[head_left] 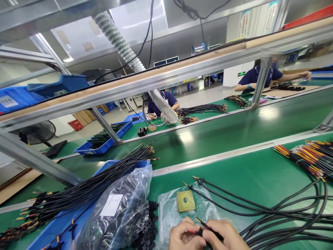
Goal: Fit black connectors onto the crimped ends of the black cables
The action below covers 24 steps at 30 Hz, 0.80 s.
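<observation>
At the bottom centre, my left hand and my right hand are close together, both pinched on the end of a thin black cable with red and yellow wire tips. They hover over a clear plastic bag on the green table. A small square yellow plate with a hole lies on that bag just beyond my fingers. More black cables loop off to the right.
A blue bin at left carries a bundle of black cables and a plastic bag of black parts. Coloured-tip wires lie at right. A green conveyor belt runs across. Two people in dark blue shirts work beyond it.
</observation>
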Available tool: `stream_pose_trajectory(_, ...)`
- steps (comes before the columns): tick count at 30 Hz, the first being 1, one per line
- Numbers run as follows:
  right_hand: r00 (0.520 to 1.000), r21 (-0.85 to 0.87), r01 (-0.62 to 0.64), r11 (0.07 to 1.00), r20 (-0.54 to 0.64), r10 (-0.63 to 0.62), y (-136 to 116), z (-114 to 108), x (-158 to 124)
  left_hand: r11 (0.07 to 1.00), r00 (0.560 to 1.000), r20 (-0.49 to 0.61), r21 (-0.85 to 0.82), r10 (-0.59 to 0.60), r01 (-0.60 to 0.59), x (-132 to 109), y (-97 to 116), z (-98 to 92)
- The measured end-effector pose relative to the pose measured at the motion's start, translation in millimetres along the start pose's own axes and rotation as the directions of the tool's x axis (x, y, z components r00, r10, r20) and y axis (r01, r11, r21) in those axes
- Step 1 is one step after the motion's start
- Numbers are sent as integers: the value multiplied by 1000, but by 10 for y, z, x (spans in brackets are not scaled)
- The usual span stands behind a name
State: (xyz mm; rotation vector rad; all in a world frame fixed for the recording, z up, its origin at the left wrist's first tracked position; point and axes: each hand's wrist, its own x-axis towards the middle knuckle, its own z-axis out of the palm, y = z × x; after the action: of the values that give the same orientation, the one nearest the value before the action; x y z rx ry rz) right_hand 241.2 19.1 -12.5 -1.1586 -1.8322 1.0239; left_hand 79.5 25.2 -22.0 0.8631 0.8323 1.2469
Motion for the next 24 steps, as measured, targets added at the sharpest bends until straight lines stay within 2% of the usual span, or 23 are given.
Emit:
stream_pose_trajectory(4, 978, 154, -178, 972, 135, 158, -57, -57, 65, 998, 999, -36, 68, 18, -16, 22, 82, 21)
stream_pose_trajectory(8, 986, 101, -144, 984, 96, 135, -81, -92, 86, 997, 998, -65, 73, 12, -7, 22, 98, 33)
stream_pose_trajectory(11, 981, 106, -164, 981, 120, 151, -67, -70, 64, 999, 999, -17, 33, -29, 30, 20, 61, 42)
stream_pose_trajectory(14, 970, 164, -216, 962, 147, 193, -50, -38, 48, 996, 998, 19, 54, -68, 66, 28, 33, 38)
stream_pose_trajectory(17, 965, 226, -252, 941, 137, 225, -54, -36, 65, 993, 997, 5, 89, -82, 81, 39, 26, 11)
stream_pose_trajectory(24, 972, 389, -233, 891, 102, 210, -51, -82, 152, 994, 996, -40, 62, -85, 88, 66, -31, -19)
